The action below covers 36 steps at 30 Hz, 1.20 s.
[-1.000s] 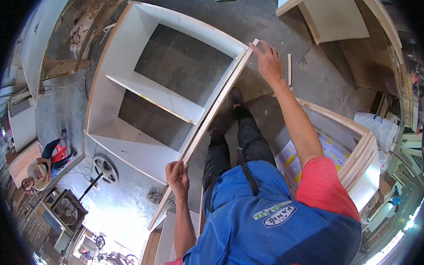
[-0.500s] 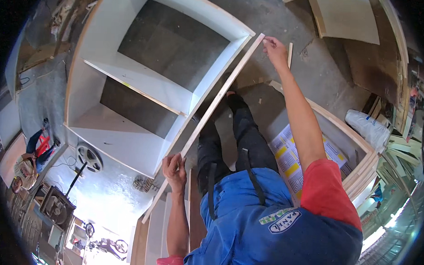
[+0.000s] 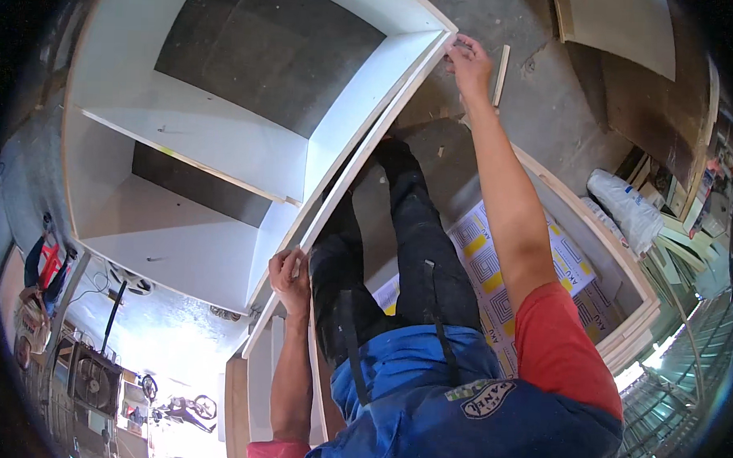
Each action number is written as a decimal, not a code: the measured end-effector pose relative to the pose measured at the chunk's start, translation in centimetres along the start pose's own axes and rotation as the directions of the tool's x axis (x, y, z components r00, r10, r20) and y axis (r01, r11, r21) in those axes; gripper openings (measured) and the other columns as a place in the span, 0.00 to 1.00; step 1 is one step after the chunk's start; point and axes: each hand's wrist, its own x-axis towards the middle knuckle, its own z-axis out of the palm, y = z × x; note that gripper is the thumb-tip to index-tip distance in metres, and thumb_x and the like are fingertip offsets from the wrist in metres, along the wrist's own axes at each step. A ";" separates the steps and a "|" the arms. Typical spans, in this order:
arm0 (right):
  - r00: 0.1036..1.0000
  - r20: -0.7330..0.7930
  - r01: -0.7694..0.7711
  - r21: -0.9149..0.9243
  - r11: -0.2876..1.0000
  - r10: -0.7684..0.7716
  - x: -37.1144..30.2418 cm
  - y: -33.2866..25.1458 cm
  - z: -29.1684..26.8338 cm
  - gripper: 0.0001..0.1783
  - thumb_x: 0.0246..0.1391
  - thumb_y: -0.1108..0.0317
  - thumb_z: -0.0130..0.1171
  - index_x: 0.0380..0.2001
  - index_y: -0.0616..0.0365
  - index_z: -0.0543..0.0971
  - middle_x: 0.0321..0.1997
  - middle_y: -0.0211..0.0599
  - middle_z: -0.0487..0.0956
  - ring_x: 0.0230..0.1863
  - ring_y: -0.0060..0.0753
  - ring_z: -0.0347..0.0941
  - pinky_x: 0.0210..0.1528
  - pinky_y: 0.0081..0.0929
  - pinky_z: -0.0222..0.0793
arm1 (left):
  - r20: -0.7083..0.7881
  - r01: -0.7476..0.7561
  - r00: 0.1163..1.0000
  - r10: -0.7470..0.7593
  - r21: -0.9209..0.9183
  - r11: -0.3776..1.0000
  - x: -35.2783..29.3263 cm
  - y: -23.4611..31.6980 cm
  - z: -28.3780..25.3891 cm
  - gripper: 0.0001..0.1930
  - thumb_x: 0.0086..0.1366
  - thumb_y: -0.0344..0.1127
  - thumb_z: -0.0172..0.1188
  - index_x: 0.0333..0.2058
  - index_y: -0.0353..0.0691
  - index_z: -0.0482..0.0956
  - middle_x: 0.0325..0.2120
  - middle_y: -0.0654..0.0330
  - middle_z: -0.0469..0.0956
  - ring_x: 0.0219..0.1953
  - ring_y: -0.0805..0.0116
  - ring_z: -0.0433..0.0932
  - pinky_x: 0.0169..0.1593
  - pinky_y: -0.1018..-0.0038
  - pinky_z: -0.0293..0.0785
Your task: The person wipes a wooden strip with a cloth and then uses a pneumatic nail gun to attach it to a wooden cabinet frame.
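A long, thin wooden strip (image 3: 375, 136) slants across the middle, close along the near right edge of a white open cabinet (image 3: 225, 119) with a divider inside. At the strip's far end, my right hand (image 3: 471, 67) pinches it beside the cabinet's corner. Lower down, my left hand (image 3: 290, 280) has its fingers closed around the strip near the cabinet's other corner. The strip's near end sticks out past my left hand. A narrow dark gap shows between part of the strip and the cabinet side.
Right of my legs lies a wooden frame (image 3: 642, 307) with yellow-and-white printed sheets (image 3: 490, 270). A short wood piece (image 3: 501, 75) rests on the floor beyond my right hand. Farther right are a white plastic bag (image 3: 625, 207) and scrap wood. A fan (image 3: 95, 381) and a seated person (image 3: 36, 318) are at left.
Both hands have brought the strip up against the cabinet's edge, its far end now at the corner. The view has shifted, so the cabinet sits farther left and up.
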 end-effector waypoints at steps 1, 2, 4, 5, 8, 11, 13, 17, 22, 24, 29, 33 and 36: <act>1.000 -0.011 0.001 0.027 1.000 -0.001 0.1 0.2 0.2 0.21 0.58 0.69 0.66 0.53 0.59 0.75 0.40 0.36 0.83 0.37 0.26 0.80 0.33 0.21 0.74 | -0.007 0.037 0.999 -0.037 -0.006 0.999 0.2 -0.1 0.5 0.15 0.54 0.23 0.71 0.42 0.37 0.83 0.37 0.51 0.79 0.41 0.53 0.78 0.44 0.63 0.75; 1.000 -0.010 -0.002 0.018 1.000 0.002 0.2 0.4 0.3 0.21 0.58 0.69 0.66 0.53 0.59 0.75 0.40 0.36 0.83 0.37 0.26 0.80 0.33 0.21 0.74 | -0.001 0.044 0.999 -0.044 -0.011 0.999 0.3 -0.3 1.0 0.15 0.54 0.23 0.71 0.42 0.37 0.83 0.37 0.51 0.79 0.41 0.53 0.78 0.44 0.63 0.75; 1.000 -0.002 0.010 0.050 0.999 -0.010 0.2 0.8 0.6 0.22 0.58 0.69 0.66 0.54 0.60 0.74 0.41 0.38 0.82 0.38 0.27 0.81 0.34 0.21 0.75 | -0.013 0.105 0.994 -0.105 -0.007 0.994 0.4 -0.6 1.7 0.15 0.54 0.23 0.71 0.42 0.37 0.84 0.37 0.51 0.79 0.42 0.53 0.78 0.45 0.63 0.75; 1.000 0.001 0.007 0.042 0.999 -0.007 0.3 0.9 0.6 0.22 0.58 0.69 0.66 0.54 0.60 0.74 0.41 0.38 0.82 0.38 0.27 0.81 0.34 0.21 0.75 | -0.019 0.097 0.995 -0.097 -0.012 0.995 0.5 -0.9 2.0 0.15 0.54 0.24 0.71 0.42 0.37 0.84 0.37 0.51 0.79 0.42 0.53 0.78 0.45 0.63 0.75; 1.000 -0.006 0.021 0.032 0.999 -0.021 0.4 1.0 0.5 0.22 0.58 0.69 0.66 0.54 0.59 0.73 0.43 0.39 0.82 0.39 0.28 0.81 0.34 0.22 0.76 | -0.019 0.119 0.993 -0.119 -0.026 0.993 0.7 -1.2 2.5 0.15 0.54 0.23 0.71 0.42 0.37 0.84 0.37 0.51 0.79 0.42 0.53 0.78 0.45 0.63 0.74; 0.998 -0.038 0.047 0.016 0.999 -0.047 0.3 0.9 0.4 0.24 0.53 0.69 0.70 0.51 0.60 0.74 0.38 0.37 0.83 0.34 0.28 0.80 0.30 0.24 0.75 | -0.012 0.130 0.991 -0.130 -0.038 0.991 1.1 -1.4 2.8 0.15 0.54 0.22 0.70 0.42 0.37 0.84 0.37 0.51 0.79 0.41 0.53 0.78 0.45 0.64 0.75; 0.979 -0.054 0.178 -0.250 0.952 -0.197 0.3 0.7 0.3 0.22 0.56 0.69 0.66 0.52 0.59 0.73 0.44 0.41 0.82 0.37 0.32 0.79 0.38 0.28 0.76 | -0.023 0.108 0.994 -0.109 -0.044 0.993 1.2 -1.7 3.1 0.15 0.54 0.22 0.70 0.41 0.37 0.84 0.37 0.51 0.79 0.41 0.53 0.79 0.44 0.64 0.75; 0.882 0.115 0.443 -0.534 0.720 -0.457 -1.5 -1.7 -0.5 0.22 0.56 0.73 0.62 0.55 0.56 0.73 0.52 0.43 0.79 0.45 0.41 0.78 0.51 0.36 0.73 | -0.067 0.128 0.989 -0.133 -0.073 0.989 1.4 -2.5 4.2 0.17 0.52 0.22 0.70 0.42 0.42 0.86 0.36 0.54 0.79 0.39 0.56 0.78 0.41 0.65 0.75; 0.418 0.732 0.857 -0.514 -0.034 -0.539 0.2 -4.0 -1.5 0.30 0.52 0.74 0.61 0.60 0.48 0.73 0.55 0.39 0.79 0.56 0.48 0.73 0.61 0.45 0.66 | -0.099 0.161 0.981 -0.168 -0.080 0.984 1.9 -3.8 5.7 0.15 0.52 0.22 0.69 0.40 0.41 0.85 0.36 0.54 0.79 0.39 0.56 0.78 0.42 0.65 0.75; 0.380 0.786 0.880 -0.470 -0.072 -0.487 1.7 -3.9 -1.5 0.30 0.52 0.74 0.60 0.61 0.47 0.73 0.52 0.39 0.80 0.55 0.48 0.74 0.61 0.44 0.67 | -0.101 0.161 0.980 -0.169 -0.080 0.984 2.2 -3.9 6.0 0.15 0.52 0.21 0.69 0.39 0.40 0.85 0.36 0.54 0.79 0.40 0.56 0.78 0.44 0.64 0.75; 0.298 0.872 0.919 -0.372 -0.130 -0.387 3.3 -4.1 -1.6 0.31 0.52 0.75 0.59 0.61 0.45 0.74 0.45 0.40 0.83 0.54 0.46 0.75 0.60 0.42 0.69 | -0.069 0.190 0.977 -0.203 -0.160 0.969 2.6 -4.6 6.9 0.13 0.53 0.22 0.68 0.39 0.38 0.83 0.44 0.52 0.81 0.47 0.51 0.80 0.50 0.63 0.76; 0.256 0.894 0.927 -0.335 -0.168 -0.368 4.0 -4.1 -1.7 0.29 0.51 0.75 0.59 0.59 0.47 0.76 0.45 0.40 0.82 0.53 0.46 0.75 0.58 0.40 0.71 | -0.057 0.255 0.961 -0.272 -0.213 0.943 2.3 -5.1 7.6 0.13 0.53 0.22 0.67 0.39 0.38 0.83 0.46 0.52 0.82 0.50 0.51 0.80 0.54 0.63 0.75; 0.230 0.900 0.931 -0.315 -0.187 -0.371 4.7 -3.9 -1.9 0.29 0.50 0.75 0.61 0.58 0.46 0.76 0.43 0.38 0.83 0.51 0.43 0.76 0.56 0.39 0.73 | -0.066 0.262 0.957 -0.283 -0.224 0.939 2.4 -5.6 8.0 0.13 0.54 0.22 0.67 0.39 0.38 0.83 0.45 0.53 0.83 0.49 0.53 0.81 0.54 0.63 0.75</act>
